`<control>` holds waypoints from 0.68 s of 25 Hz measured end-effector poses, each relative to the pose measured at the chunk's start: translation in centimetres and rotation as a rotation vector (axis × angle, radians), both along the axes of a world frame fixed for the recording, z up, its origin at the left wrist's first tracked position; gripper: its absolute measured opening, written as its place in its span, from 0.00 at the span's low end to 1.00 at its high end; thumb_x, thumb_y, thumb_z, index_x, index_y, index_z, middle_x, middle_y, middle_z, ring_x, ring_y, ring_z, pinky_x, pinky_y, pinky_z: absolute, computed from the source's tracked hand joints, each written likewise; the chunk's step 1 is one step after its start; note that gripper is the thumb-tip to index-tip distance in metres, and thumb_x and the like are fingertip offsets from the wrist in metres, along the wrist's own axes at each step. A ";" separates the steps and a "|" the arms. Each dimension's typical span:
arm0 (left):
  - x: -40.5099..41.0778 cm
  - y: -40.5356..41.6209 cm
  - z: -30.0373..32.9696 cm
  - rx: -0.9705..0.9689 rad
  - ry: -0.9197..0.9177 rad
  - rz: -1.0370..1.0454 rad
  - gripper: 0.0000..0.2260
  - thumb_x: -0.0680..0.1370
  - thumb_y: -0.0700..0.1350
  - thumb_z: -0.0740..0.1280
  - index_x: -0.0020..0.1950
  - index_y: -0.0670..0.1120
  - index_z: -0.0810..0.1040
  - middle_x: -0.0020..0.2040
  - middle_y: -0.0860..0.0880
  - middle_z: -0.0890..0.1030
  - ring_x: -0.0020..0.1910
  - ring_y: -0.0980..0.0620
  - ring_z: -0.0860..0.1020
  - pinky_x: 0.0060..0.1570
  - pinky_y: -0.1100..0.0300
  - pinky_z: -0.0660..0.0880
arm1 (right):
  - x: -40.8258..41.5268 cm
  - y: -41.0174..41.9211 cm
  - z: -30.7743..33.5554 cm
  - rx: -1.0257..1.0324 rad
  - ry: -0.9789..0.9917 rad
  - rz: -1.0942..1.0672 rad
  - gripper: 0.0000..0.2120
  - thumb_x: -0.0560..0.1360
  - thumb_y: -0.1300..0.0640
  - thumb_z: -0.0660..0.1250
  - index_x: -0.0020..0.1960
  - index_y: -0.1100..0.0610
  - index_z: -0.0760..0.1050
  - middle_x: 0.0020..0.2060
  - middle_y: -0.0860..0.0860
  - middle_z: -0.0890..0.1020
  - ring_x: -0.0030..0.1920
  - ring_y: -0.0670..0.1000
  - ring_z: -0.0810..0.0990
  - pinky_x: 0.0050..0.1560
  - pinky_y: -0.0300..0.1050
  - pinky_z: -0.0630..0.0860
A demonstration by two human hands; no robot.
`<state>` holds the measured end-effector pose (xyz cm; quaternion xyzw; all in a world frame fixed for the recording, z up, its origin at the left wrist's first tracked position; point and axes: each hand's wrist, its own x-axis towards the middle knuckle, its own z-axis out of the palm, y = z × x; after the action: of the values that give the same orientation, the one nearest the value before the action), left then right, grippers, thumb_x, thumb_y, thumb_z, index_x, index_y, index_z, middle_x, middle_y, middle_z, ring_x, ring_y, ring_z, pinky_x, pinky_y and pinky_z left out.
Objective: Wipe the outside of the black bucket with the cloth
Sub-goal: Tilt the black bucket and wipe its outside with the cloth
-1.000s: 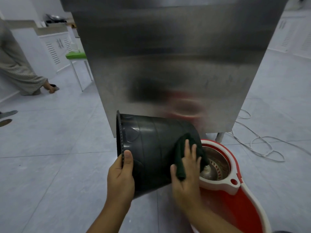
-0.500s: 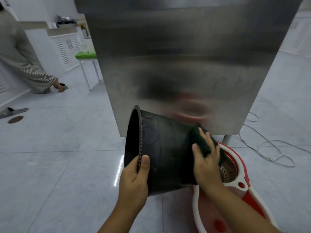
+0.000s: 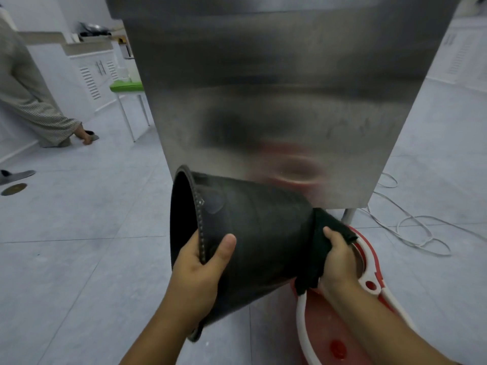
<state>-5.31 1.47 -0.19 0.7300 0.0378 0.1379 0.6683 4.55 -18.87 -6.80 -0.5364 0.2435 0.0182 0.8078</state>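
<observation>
Your left hand point(image 3: 196, 270) grips the rim of the black bucket point(image 3: 258, 233), thumb laid on the outer wall and fingers curled inside the mouth. Your right hand point(image 3: 338, 262) is closed around the dark cloth point(image 3: 325, 233), pressing it against the bucket's base end, with the thumb on top of the fabric and the other fingers hidden behind it. A fold of the cloth hangs below your palm at 6 o'clock.

You hold the bucket off the floor, lying on its side, with the open mouth facing 9 o'clock and the narrower base pointing toward 3 o'clock. It sits at the centre of the view, its rim stitched or ribbed along the edge.

Below and to the right of the bucket, at 5 o'clock, stands a red mop bucket point(image 3: 340, 346) with white trim; your right forearm crosses above it. The bucket's base end is close over its wringer section.

Directly behind the bucket, at 12 o'clock, rises a stainless steel cabinet point(image 3: 276, 88); its panel shows blurred dark and red reflections. A white cable point(image 3: 416, 233) lies looped on the tiled floor point(image 3: 79, 259) at 3 o'clock.

Farther off at 10 o'clock, a green-topped table point(image 3: 126, 88) stands on thin legs before white cabinets point(image 3: 92, 75). A second person in a striped garment point(image 3: 29, 101) stands at 9 o'clock, near a grey slipper point(image 3: 15, 175) and a floor drain point(image 3: 13, 189).
</observation>
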 end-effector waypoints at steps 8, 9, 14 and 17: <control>-0.6 -0.4 0.8 0.068 -0.015 0.002 0.11 0.70 0.58 0.66 0.49 0.57 0.79 0.44 0.56 0.86 0.46 0.60 0.82 0.39 0.72 0.77 | 0.3 -0.1 0.6 -0.042 -0.117 -0.068 0.24 0.72 0.40 0.62 0.64 0.49 0.73 0.59 0.55 0.80 0.59 0.61 0.78 0.63 0.67 0.71; -0.5 -0.6 0.5 0.021 -0.021 0.125 0.12 0.69 0.60 0.64 0.48 0.57 0.79 0.44 0.55 0.86 0.46 0.58 0.82 0.38 0.71 0.78 | 0.1 0.4 0.4 -0.087 -0.136 -0.039 0.25 0.74 0.40 0.62 0.67 0.50 0.72 0.60 0.55 0.79 0.61 0.62 0.77 0.64 0.67 0.71; -0.3 -1.4 -1.2 -0.061 0.052 0.462 0.17 0.70 0.64 0.57 0.41 0.54 0.79 0.43 0.53 0.84 0.45 0.53 0.81 0.43 0.57 0.77 | -2.8 4.0 -0.6 -0.519 -0.542 0.043 0.27 0.79 0.49 0.58 0.74 0.29 0.53 0.78 0.42 0.59 0.79 0.51 0.54 0.77 0.57 0.52; 0.1 -1.0 -1.7 -0.070 0.058 0.467 0.19 0.70 0.63 0.56 0.40 0.52 0.80 0.41 0.51 0.84 0.43 0.52 0.81 0.43 0.54 0.78 | -5.1 5.9 -1.4 -0.834 -0.816 0.184 0.36 0.79 0.55 0.58 0.71 0.22 0.43 0.77 0.30 0.44 0.80 0.45 0.40 0.78 0.50 0.36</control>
<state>-5.22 0.45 -1.86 0.6816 0.2296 0.2662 0.6417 -0.56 -12.93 -8.17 -0.7912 -0.1480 -0.2169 0.5523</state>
